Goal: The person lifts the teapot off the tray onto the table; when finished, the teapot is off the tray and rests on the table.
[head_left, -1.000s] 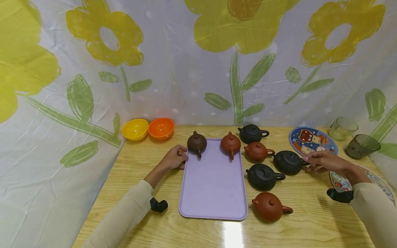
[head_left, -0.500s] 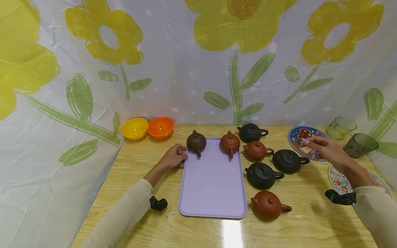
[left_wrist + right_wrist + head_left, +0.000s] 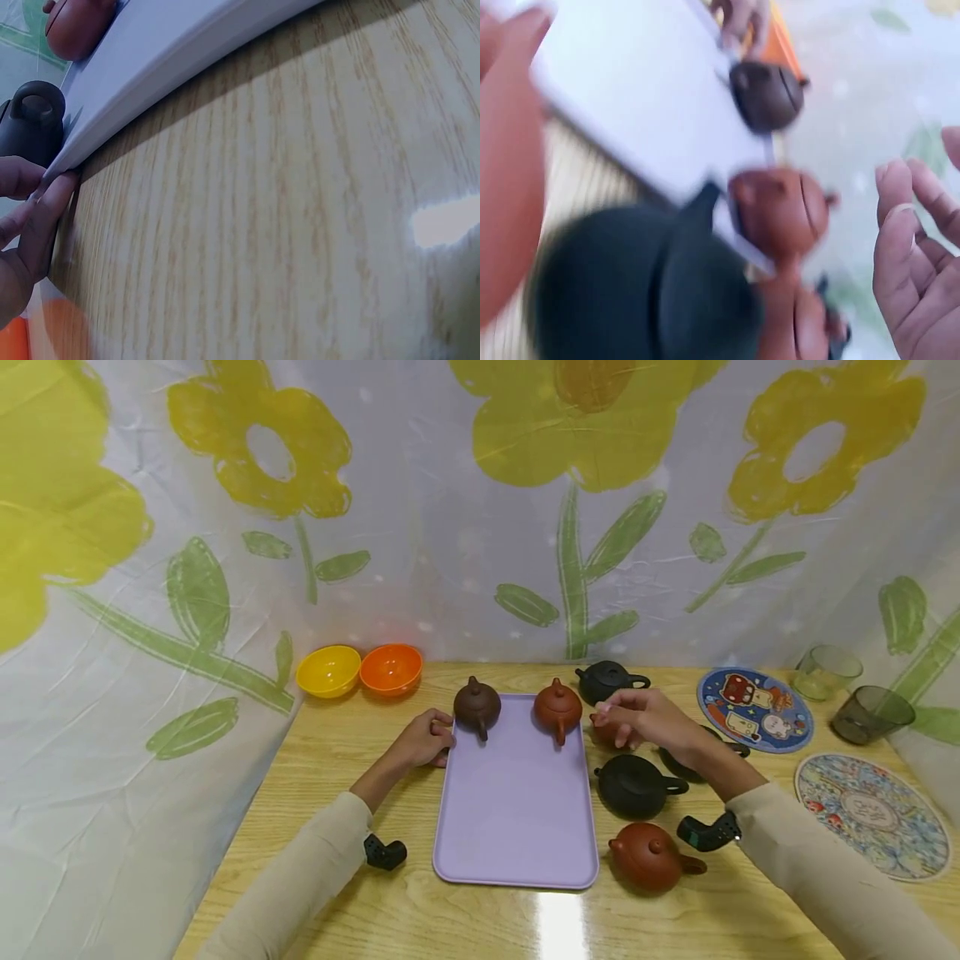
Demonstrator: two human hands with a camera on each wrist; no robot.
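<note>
My left hand (image 3: 426, 742) rests on the wooden surface (image 3: 330, 777) against the far left corner of the lilac tray (image 3: 513, 802); its fingers (image 3: 45, 217) are curled, the tips touching the tray's edge, and it holds nothing. My right hand (image 3: 645, 717) hovers over the small red-brown teapot (image 3: 606, 729) that stands on the surface just right of the tray, fingers bent downward over it. I cannot tell whether they touch it; the right wrist view is blurred and shows my fingers (image 3: 911, 270) spread with space between them.

On the tray's far end stand a dark brown teapot (image 3: 476, 704) and a red-brown teapot (image 3: 558, 708), spouts toward me. Right of the tray, a black teapot (image 3: 609, 677) sits at the back, another black teapot (image 3: 636, 784) nearer me, a third black one (image 3: 678, 764) partly hidden under my forearm, and a red-brown teapot (image 3: 651, 858) nearest me.

A yellow bowl (image 3: 327, 671) and an orange bowl (image 3: 390, 668) sit side by side at the far left.
</note>
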